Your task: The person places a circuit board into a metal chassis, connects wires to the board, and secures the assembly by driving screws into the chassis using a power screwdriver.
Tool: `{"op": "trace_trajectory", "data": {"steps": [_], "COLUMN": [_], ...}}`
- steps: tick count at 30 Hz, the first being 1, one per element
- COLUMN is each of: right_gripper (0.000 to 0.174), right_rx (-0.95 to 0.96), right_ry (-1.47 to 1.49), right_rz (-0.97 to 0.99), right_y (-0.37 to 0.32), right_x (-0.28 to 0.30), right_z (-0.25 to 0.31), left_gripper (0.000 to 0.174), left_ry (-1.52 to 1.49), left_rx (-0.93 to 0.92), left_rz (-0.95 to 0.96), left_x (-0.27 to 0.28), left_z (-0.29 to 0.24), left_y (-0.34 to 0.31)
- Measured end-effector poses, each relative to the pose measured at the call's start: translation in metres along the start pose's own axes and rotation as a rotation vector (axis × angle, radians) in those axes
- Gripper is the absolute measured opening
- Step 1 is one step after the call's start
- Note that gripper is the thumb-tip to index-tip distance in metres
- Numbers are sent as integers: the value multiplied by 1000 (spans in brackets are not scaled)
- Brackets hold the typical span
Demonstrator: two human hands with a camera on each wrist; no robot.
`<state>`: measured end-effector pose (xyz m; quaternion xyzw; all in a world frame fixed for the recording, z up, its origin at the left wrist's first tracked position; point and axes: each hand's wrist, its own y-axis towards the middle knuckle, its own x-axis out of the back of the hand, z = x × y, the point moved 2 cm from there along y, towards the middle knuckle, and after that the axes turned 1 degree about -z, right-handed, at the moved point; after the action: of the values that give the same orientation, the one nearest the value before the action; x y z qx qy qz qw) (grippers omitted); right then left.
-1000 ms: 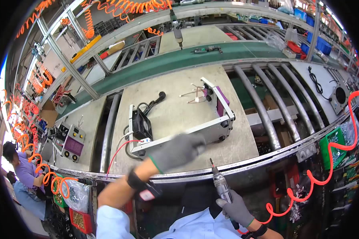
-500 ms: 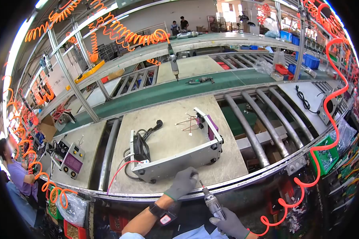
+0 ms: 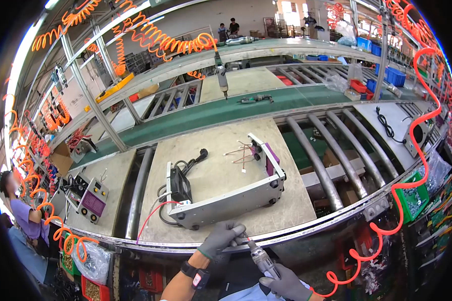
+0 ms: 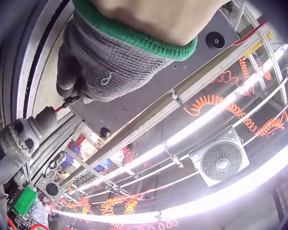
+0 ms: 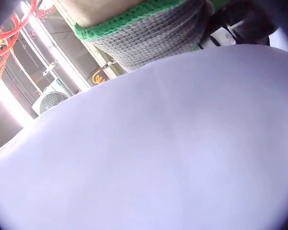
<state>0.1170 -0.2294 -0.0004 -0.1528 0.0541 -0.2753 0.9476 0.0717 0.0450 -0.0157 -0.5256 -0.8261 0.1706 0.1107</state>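
My right hand (image 3: 290, 284), in a grey glove, grips a power screwdriver (image 3: 262, 259) whose red-tipped bit points up and left. The gloved left hand (image 3: 223, 240) is at the bit's tip, with fingers bent and close together; in the left wrist view that hand (image 4: 110, 60) has its fingertips at a small dark piece on the bit of the screwdriver (image 4: 19, 143). Just beyond stands a grey metal chassis (image 3: 226, 203) with a black fan (image 3: 180, 184) at its left end and a purple panel (image 3: 272, 159) at its right. A light cloth fills most of the right wrist view.
The chassis rests on a wooden board (image 3: 296, 200). Metal rollers (image 3: 318, 163) lie right of it, a green belt (image 3: 185, 117) behind. Another unit (image 3: 91, 198) stands left. A red coiled hose (image 3: 356, 256) hangs at right, near a green bin (image 3: 411, 198).
The left hand has come back from the chassis's front side to the screwdriver's tip. The screwdriver, held in the right hand, has shifted left. The head view has tilted upward.
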Motion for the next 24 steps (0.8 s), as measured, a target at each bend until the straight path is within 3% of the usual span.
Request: {"op": "trace_trajectory", "data": {"steps": [2, 8, 10, 12, 14, 15, 18, 22, 24], "right_gripper": [36, 37, 34, 31, 32, 34, 38, 45, 46], "right_rx": [1, -363, -395, -445, -473, -454, -419, -328, -238], "right_ry": [17, 76, 183, 304, 382, 368, 134, 16, -15], "right_rz": [27, 300, 333, 358, 421, 413, 335, 218, 164], "right_y": [0, 3, 9, 11, 11, 11, 8, 9, 16], "right_x": [0, 8, 12, 9, 10, 8, 6, -1, -2], "right_z": [4, 21, 7, -9, -9, -3, 2, 2, -9], "left_gripper": [24, 26, 26, 33, 38, 39, 36, 30, 28], "left_ry": [-38, -115, -156, -286, -363, -388, -375, -180, 51], "left_rx": [8, -28, -43, -119, -128, -149, -116, 26, -3], "left_rz": [14, 78, 55, 180, 137, 187, 70, -23, -156], "left_x": [2, 14, 13, 11, 3, 6, 4, 4, -3], "left_z": [2, 12, 17, 16, 9, 14, 19, 19, 3], "left_y": [-2, -8, -10, -13, -24, -23, -25, -30, -36]}}
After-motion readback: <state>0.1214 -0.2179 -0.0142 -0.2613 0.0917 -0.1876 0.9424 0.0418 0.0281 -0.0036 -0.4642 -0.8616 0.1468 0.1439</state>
